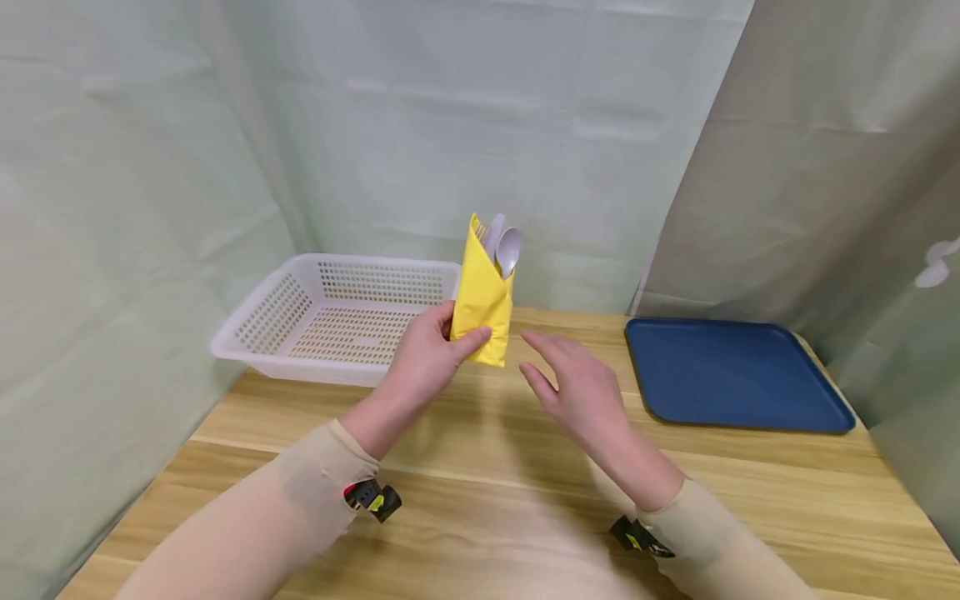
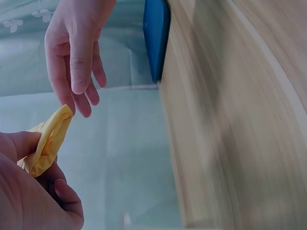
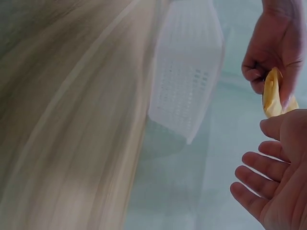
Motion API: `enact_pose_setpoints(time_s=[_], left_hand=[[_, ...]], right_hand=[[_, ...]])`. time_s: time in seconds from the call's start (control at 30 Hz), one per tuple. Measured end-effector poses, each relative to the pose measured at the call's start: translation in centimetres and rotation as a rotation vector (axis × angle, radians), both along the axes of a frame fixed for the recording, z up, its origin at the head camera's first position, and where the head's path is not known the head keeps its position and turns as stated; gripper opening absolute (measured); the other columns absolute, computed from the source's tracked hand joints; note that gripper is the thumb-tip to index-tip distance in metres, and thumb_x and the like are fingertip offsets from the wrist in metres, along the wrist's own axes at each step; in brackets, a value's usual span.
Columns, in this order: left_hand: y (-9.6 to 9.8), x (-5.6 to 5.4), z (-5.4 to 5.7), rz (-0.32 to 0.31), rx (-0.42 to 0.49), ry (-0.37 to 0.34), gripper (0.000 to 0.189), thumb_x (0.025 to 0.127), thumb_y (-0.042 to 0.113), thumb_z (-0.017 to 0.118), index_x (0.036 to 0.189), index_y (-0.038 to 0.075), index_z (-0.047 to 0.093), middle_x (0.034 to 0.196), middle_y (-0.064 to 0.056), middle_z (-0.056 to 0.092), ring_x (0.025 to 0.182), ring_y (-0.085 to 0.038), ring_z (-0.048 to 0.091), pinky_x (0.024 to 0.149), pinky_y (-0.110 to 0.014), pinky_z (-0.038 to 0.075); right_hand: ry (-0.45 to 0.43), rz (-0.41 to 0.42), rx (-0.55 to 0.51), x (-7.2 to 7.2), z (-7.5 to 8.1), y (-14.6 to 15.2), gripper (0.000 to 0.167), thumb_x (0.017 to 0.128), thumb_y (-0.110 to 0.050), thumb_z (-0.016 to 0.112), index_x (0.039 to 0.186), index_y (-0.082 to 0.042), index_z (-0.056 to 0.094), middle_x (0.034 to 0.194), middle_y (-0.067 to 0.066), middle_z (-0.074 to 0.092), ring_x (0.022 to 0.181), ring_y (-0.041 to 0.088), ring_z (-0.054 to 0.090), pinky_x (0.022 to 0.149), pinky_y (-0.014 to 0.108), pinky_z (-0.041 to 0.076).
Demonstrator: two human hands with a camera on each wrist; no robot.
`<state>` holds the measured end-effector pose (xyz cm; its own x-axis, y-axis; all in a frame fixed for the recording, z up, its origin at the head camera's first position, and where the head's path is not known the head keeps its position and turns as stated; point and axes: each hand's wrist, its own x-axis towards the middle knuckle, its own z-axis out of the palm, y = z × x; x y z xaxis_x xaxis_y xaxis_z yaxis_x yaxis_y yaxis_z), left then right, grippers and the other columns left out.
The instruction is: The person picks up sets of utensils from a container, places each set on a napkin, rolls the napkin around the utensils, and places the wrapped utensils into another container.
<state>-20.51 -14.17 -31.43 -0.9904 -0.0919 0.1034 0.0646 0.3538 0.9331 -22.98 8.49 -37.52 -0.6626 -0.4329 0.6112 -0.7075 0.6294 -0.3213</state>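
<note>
My left hand (image 1: 429,352) grips a yellow napkin pouch (image 1: 480,304) near its lower end, thumb across the front, and holds it upright above the table. Out of the pouch's slanted top stick a pale spoon (image 1: 509,247), a second pale utensil beside it and the tines of a fork (image 1: 480,231). My right hand (image 1: 581,379) hovers just to the right of the pouch with fingers extended and nothing in them. In the left wrist view the folded bottom of the pouch (image 2: 50,143) shows between thumb and fingers.
A white perforated basket (image 1: 273,362) stands at the back left of the wooden table (image 1: 480,500), partly behind my left hand. On the right lies a blue tray (image 1: 738,371). Pale curtains (image 1: 525,108) hang close behind the table.
</note>
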Motion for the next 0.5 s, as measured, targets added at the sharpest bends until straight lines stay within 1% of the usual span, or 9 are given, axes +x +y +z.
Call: enact_pose_setpoints(time_s=[0.13, 0.3, 0.4, 0.5], left_hand=[[-0.8, 0.1, 0.3, 0.007, -0.024, -0.016, 0.043, 0.102, 0.020, 0.084, 0.139, 0.004, 0.070, 0.126, -0.011, 0.077, 0.105, -0.026, 0.074, 0.093, -0.042, 0.064], [-1.9, -0.1, 0.6, 0.021, -0.036, -0.018, 0.045, 0.102, 0.019, 0.083, 0.141, 0.004, 0.069, 0.128, -0.013, 0.076, 0.108, -0.028, 0.075, 0.095, -0.043, 0.065], [-2.7, -0.2, 0.8, 0.036, -0.049, -0.020, 0.046, 0.102, 0.019, 0.083, 0.143, 0.003, 0.068, 0.129, -0.013, 0.076, 0.110, -0.028, 0.074, 0.097, -0.045, 0.064], [-3.5, -0.4, 0.9, 0.048, -0.083, -0.019, 0.046, 0.103, 0.021, 0.082, 0.143, 0.003, 0.067, 0.130, -0.013, 0.076, 0.110, -0.028, 0.074, 0.096, -0.045, 0.064]], right_hand=[[0.018, 0.027, 0.034, -0.2, -0.2, -0.7, 0.044, 0.105, -0.026, 0.079, 0.146, -0.012, 0.071, 0.139, 0.010, 0.075, 0.127, 0.032, 0.071, 0.093, 0.054, 0.064], [0.047, 0.064, 0.057, -0.4, -0.2, -1.8, 0.046, 0.105, -0.027, 0.079, 0.147, -0.010, 0.070, 0.142, 0.010, 0.073, 0.132, 0.032, 0.069, 0.104, 0.052, 0.060], [0.066, 0.090, 0.073, -0.6, -0.3, -2.6, 0.047, 0.105, -0.024, 0.080, 0.148, -0.008, 0.070, 0.143, 0.011, 0.073, 0.133, 0.032, 0.068, 0.109, 0.051, 0.058], [0.078, 0.130, 0.101, -0.7, -0.4, -3.3, 0.047, 0.104, -0.021, 0.080, 0.148, -0.006, 0.069, 0.145, 0.012, 0.072, 0.137, 0.033, 0.066, 0.115, 0.052, 0.053]])
